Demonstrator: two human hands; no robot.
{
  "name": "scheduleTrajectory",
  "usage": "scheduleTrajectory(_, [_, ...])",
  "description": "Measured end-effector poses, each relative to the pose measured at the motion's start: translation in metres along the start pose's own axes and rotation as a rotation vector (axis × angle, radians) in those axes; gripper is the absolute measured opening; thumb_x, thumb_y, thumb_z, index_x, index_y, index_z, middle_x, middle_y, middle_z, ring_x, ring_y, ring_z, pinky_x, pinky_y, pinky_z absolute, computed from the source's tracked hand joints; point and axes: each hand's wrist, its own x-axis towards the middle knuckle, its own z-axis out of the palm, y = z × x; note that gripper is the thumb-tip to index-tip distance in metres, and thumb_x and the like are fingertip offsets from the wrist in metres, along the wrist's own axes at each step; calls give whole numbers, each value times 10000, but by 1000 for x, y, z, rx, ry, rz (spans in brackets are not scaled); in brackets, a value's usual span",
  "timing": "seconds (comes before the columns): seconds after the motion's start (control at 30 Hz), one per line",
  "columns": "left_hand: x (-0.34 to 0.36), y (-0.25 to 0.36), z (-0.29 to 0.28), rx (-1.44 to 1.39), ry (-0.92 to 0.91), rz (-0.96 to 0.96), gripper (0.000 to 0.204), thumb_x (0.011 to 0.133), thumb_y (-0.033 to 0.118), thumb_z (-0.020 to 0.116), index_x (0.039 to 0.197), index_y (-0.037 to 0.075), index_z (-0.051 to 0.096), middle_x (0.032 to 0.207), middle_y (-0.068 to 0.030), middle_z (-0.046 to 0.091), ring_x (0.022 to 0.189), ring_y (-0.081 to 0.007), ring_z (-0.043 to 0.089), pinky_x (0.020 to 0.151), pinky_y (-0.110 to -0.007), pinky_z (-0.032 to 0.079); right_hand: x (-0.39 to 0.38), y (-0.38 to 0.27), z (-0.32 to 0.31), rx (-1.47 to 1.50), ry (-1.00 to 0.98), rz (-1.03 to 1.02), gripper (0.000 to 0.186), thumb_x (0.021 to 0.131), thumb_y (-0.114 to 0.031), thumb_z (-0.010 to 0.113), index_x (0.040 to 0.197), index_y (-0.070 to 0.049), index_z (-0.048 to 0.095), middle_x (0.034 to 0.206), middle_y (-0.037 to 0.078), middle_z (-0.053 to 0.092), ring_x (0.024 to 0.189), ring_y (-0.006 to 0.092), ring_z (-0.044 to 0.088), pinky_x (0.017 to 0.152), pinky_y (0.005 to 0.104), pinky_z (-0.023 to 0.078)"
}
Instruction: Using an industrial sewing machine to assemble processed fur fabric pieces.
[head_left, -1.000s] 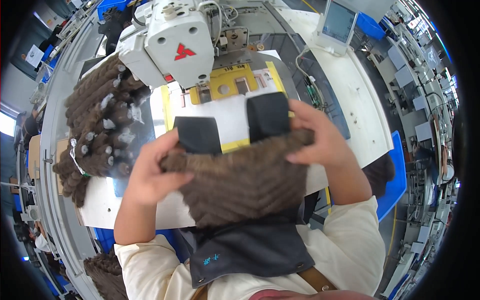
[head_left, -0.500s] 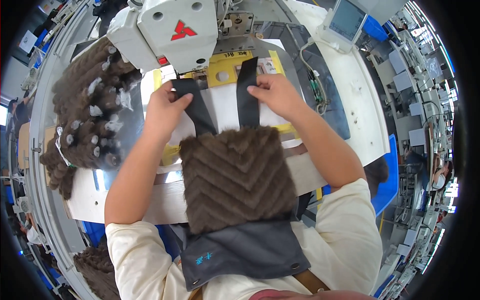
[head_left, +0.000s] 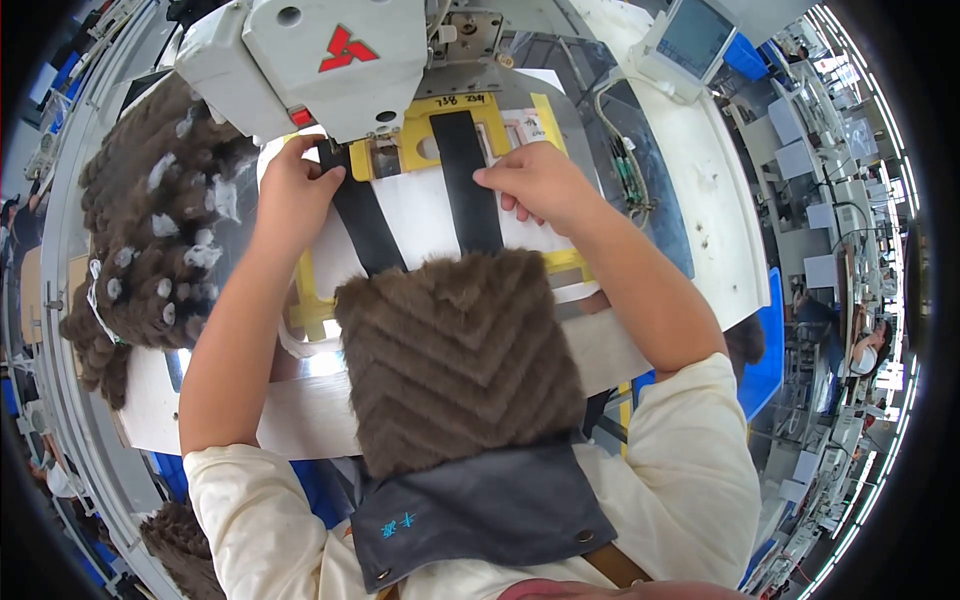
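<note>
A brown fur panel point(head_left: 460, 360) with a chevron pattern hangs over the table's front edge and against my apron point(head_left: 480, 510). Two black straps run from its top edge toward the sewing machine point(head_left: 330, 60). My left hand point(head_left: 298, 190) pinches the upper end of the left strap point(head_left: 365, 225), just below the machine head. The right strap point(head_left: 462, 170) lies flat, its end on the yellow template point(head_left: 430, 115). At that strap's right edge, my right hand point(head_left: 540, 185) has its thumb and forefinger closed, the other fingers curled underneath.
A heap of brown fur pieces point(head_left: 150, 220) tied with a white cord lies on the left. A control screen point(head_left: 685, 45) stands at the back right, with cables point(head_left: 630, 170) in front of it. A blue bin point(head_left: 765, 350) sits beyond the table's right edge.
My left hand has moved left and slightly up with its strap. The right strap's raised end has come down flat onto the yellow template, and my right hand has shifted left and slightly down.
</note>
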Motion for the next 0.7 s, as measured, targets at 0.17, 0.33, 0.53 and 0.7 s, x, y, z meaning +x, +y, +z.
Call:
scheduleTrajectory(0.17, [19,-16,10,-104,2,64,475,870,98,778,1311,-9,638,797,-91,726,723,-172,672,717,-329,522,8,12,2,-50,40,-193,257,874,-201,791,783,9,675,628,28,600,517,120,556,482,294,413])
scheduleTrajectory(0.33, [34,-15,13,-7,51,25,299,839,129,800,1085,-21,720,720,-130,707,655,-217,673,661,-359,526,6,32,-26,-255,256,-282,261,860,-155,787,714,1,637,607,48,615,524,128,577,506,306,433])
scheduleTrajectory(0.53, [48,-17,17,156,128,83,176,856,158,744,861,-18,742,675,-161,700,617,-307,691,599,-411,533,28,34,-47,-261,276,-159,277,875,-159,765,694,-9,620,594,49,622,519,137,579,511,310,436])
scheduleTrajectory(0.7, [51,-8,14,-154,83,-75,163,884,111,690,958,-29,728,714,-136,717,609,-276,699,605,-406,551,62,21,-51,-126,178,-219,287,916,-182,746,708,-31,619,628,28,625,530,108,560,505,294,411])
